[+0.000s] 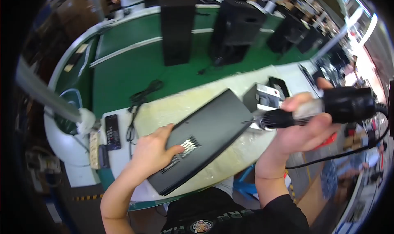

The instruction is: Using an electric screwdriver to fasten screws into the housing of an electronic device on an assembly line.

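Note:
A long black panel (213, 127) lies slantwise on the pale worktop in front of me, with a light slotted or ribbed patch (189, 146) on its face. My left hand (151, 154) grips its left edge, thumb across the upper face close to that patch; some fingertips are hidden at the edge. In my right hand (301, 131) is a corded black electric screwdriver (347, 105), tilted nearly level. Its thin bit points left and appears over the panel's right end; whether it touches cannot be made out.
An open box (262, 96) stands behind the panel's right end. Coiled black cable (143, 92), a remote control (112, 131) and a power strip (94, 150) lie left. Tall black speaker-like cabinets (177, 29) stand on the green conveyor beyond. A grey post (45, 94) rises at left.

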{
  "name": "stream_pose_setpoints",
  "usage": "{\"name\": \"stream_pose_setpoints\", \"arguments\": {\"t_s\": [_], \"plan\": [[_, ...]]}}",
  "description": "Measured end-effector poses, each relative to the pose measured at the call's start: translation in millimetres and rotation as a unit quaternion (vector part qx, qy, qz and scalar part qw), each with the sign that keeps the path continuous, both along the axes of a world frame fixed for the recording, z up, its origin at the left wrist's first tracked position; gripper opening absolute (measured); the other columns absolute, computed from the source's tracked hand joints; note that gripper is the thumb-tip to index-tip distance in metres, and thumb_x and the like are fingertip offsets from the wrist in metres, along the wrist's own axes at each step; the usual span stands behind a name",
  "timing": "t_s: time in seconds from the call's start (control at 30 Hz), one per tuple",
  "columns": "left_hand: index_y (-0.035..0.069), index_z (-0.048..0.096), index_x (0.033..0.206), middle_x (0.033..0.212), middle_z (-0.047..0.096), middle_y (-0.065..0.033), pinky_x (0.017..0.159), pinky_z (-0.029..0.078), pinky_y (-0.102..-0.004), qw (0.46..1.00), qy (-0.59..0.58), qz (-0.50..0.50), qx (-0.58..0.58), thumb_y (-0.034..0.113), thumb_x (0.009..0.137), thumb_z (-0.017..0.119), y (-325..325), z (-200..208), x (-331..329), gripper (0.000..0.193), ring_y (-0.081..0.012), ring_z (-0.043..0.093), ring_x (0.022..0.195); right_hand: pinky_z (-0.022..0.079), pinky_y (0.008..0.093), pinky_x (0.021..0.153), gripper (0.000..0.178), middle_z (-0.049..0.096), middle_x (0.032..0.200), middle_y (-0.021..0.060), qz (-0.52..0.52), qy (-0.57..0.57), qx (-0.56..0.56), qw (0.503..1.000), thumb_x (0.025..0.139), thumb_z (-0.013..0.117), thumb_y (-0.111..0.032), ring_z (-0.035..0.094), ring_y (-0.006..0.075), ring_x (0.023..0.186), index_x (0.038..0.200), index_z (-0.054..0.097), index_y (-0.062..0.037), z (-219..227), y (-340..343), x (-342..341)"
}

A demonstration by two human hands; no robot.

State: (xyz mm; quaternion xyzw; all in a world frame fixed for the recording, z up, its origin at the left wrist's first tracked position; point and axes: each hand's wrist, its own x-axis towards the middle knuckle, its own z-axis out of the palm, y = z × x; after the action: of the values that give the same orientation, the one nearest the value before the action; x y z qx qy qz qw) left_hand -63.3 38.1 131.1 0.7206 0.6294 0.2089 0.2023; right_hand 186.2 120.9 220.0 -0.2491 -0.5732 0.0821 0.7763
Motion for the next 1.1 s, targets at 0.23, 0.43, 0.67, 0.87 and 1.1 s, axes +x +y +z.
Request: {"name": "stream_pose_setpoints", "arguments": {"t_s": [0.23,0.43,0.67,0.87,1.1], "plan": [[-0.004,0.053,0.12,0.109,0.061,-0.0222,0.082,0.049,-0.0412,1.0,-0.005,0.018,0.002,0.024,0.07,0.076,1.9,9.9,15.3,0.062,-0.0385,0.061,0.095,0.049,0.0273,0.054,0.055,0.049,0.117,0.0214,-0.208,-0.032,-0.03,0.977,0.091,0.045,-0.009,0.055,0.0161,0.058,0.138,0.017,-0.0004,-109.1,26.9,122.2],[-0.004,0.053,0.121,0.109,0.061,-0.0232,0.083,0.049,-0.0408,1.0,-0.001,0.027,-0.004,0.019,0.07,0.075,1.6,9.7,19.9,0.061,-0.0394,0.06,0.096,0.049,0.0304,0.062,0.063,0.048,0.119,0.0239,-0.163,-0.089,0.016,0.982,0.09,0.044,-0.01,0.055,0.0171,0.06,0.141,0.007,-0.0008,-158.8,41.8,140.5],[-0.002,0.055,0.119,0.11,0.061,-0.0229,0.086,0.048,-0.0399,0.998,-0.035,0.059,-0.011,0.017,0.068,0.077,-2.5,12.5,16.8,0.058,-0.0391,0.06,0.1,0.048,0.0279,0.048,0.056,0.052,0.116,0.0186,-0.007,-0.013,-0.14,0.99,0.09,0.056,-0.029,0.054,0.0157,0.056,0.129,0.028,-0.0022,-107.9,5.9,91.3],[-0.001,0.054,0.12,0.11,0.062,-0.02,0.081,0.05,-0.0403,0.999,-0.029,0.038,0.015,0.032,0.076,0.072,-2.8,3.0,8.8,0.057,-0.0371,0.061,0.096,0.047,0.028,0.05,0.073,0.052,0.105,0.0231,0.149,0.032,-0.093,0.984,0.094,0.04,-0.051,0.053,0.0157,0.053,0.129,0.021,0.0104,-18.2,-18.9,-11.4],[0.002,0.054,0.12,0.1,0.064,-0.0182,0.076,0.05,-0.0406,0.998,-0.049,0.031,0.031,0.031,0.075,0.072,-7.6,-9.4,2.9,0.057,-0.036,0.062,0.088,0.046,0.0257,0.047,0.067,0.049,0.116,0.0235,0.217,-0.101,0.011,0.971,0.093,0.048,-0.045,0.057,0.0176,0.053,0.131,0.019,0.0022,-21.8,15.1,-101.7]]}}
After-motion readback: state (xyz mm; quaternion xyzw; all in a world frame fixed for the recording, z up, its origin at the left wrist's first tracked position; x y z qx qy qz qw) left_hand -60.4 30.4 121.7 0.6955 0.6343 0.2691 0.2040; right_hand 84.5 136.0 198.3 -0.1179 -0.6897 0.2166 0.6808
